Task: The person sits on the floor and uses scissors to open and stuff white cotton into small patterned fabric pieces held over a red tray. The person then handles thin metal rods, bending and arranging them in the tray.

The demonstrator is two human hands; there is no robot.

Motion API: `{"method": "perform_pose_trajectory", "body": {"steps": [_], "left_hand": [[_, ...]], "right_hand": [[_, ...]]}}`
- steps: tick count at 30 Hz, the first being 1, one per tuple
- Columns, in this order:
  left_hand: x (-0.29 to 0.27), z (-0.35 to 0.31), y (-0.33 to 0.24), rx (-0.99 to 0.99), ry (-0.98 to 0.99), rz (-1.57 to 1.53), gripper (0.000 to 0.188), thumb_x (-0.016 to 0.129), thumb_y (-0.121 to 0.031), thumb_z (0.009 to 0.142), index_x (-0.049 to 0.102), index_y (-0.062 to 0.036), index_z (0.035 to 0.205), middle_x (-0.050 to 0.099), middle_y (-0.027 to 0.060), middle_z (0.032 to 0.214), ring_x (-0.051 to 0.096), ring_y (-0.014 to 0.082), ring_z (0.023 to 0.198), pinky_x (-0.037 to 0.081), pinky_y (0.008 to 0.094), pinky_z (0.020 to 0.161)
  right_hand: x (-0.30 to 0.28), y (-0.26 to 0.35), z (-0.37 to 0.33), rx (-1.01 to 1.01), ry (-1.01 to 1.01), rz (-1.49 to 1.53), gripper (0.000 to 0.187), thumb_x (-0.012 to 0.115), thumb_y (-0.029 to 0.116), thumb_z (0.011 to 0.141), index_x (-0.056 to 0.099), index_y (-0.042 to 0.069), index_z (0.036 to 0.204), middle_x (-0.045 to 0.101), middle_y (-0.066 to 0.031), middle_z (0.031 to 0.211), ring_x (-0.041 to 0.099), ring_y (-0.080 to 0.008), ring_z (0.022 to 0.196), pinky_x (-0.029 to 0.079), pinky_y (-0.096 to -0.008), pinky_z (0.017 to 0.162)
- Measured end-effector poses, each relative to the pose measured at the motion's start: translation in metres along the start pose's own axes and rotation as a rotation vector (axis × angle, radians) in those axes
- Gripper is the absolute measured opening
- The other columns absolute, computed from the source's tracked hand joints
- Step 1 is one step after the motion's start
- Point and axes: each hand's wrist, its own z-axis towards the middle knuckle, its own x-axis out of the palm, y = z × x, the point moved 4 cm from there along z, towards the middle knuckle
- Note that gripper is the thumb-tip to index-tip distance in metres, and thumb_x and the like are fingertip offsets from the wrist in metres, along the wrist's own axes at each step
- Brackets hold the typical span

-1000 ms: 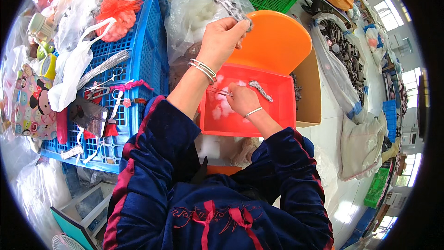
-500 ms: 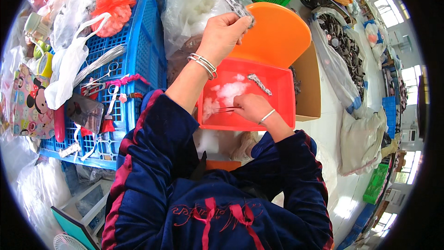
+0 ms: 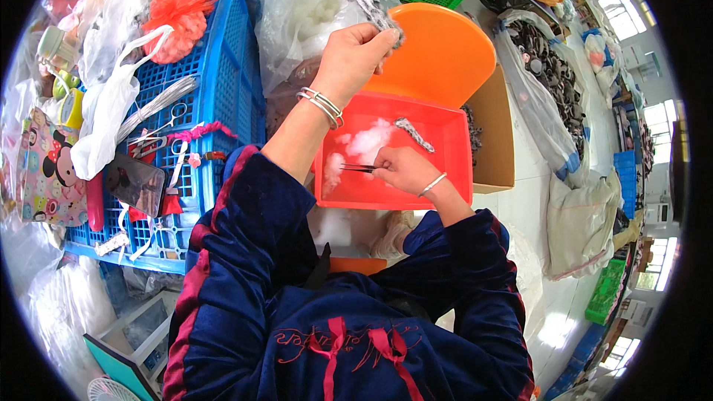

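My left hand (image 3: 349, 63) is raised over the far left of a red tray (image 3: 450, 182), its fingers pinched on one end of a grey-and-white fuzzy fabric strip (image 3: 365, 1). Dark tweezers (image 3: 359, 168) are in my right hand (image 3: 406, 171), low inside the tray. Their tips point left, beside a small tuft of white stuffing (image 3: 333, 169); whether they touch it I cannot tell. A larger clump of stuffing (image 3: 371, 139) lies just beyond the tweezers. Farther right in the tray rests a second grey-and-white fuzzy piece (image 3: 414, 134).
An orange rounded panel (image 3: 445, 44) stands behind the tray. To its right is a cardboard box (image 3: 496, 137). A clear bag of stuffing (image 3: 297, 18) sits at the back. On the left, a blue crate (image 3: 241, 59) carries scissors (image 3: 177, 113) and a phone (image 3: 137, 182).
The tweezers have shifted slightly up and turned a little, with my right hand moving with them. My left hand still holds the fuzzy strip in nearly the same place.
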Motion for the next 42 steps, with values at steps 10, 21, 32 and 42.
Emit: {"method": "perform_pose_trajectory", "body": {"steps": [10,21,32,42], "left_hand": [[-0.001,-0.001,0.0,0.0,0.011,-0.009,0.026,0.067,-0.024,0.09,0.062,-0.0042,0.075,0.057,-0.0014,0.064,0.049,0.0052,0.056,0.039,0.0203,0.053],[0.003,-0.003,0.001,-0.06,0.091,0.093,0.025,0.065,-0.024,0.09,0.063,-0.0042,0.074,0.058,-0.0011,0.065,0.051,0.0048,0.057,0.04,0.0204,0.054],[0.043,-0.028,0.009,-0.148,0.308,-0.049,0.02,0.063,-0.02,0.093,0.067,-0.0022,0.085,0.059,-0.0019,0.069,0.05,0.0044,0.06,0.039,0.0197,0.057],[0.055,-0.037,0.021,-0.08,0.297,-0.037,0.023,0.063,-0.019,0.093,0.062,-0.004,0.075,0.057,-0.0023,0.065,0.05,0.0038,0.058,0.041,0.0208,0.054]], "right_hand": [[0.033,0.012,0.01,-0.035,-0.062,-0.336,0.02,0.062,0.022,0.085,0.059,0.003,0.091,0.066,-0.0177,0.086,0.063,-0.0368,0.085,0.05,-0.0466,0.073],[-0.023,0.017,-0.004,-0.073,-0.226,-0.137,0.014,0.061,0.014,0.085,0.06,0.0,0.088,0.066,-0.0161,0.082,0.064,-0.0326,0.071,0.05,-0.0412,0.064],[-0.11,0.023,-0.075,-0.165,-0.764,0.326,0.007,0.064,0.002,0.087,0.058,-0.001,0.087,0.057,-0.0013,0.07,0.049,-0.0047,0.061,0.04,-0.0217,0.054],[-0.106,0.025,-0.076,-0.168,-0.753,0.351,0.007,0.063,0.002,0.089,0.058,-0.001,0.089,0.058,-0.001,0.072,0.051,-0.0045,0.063,0.042,-0.0215,0.057]]}}
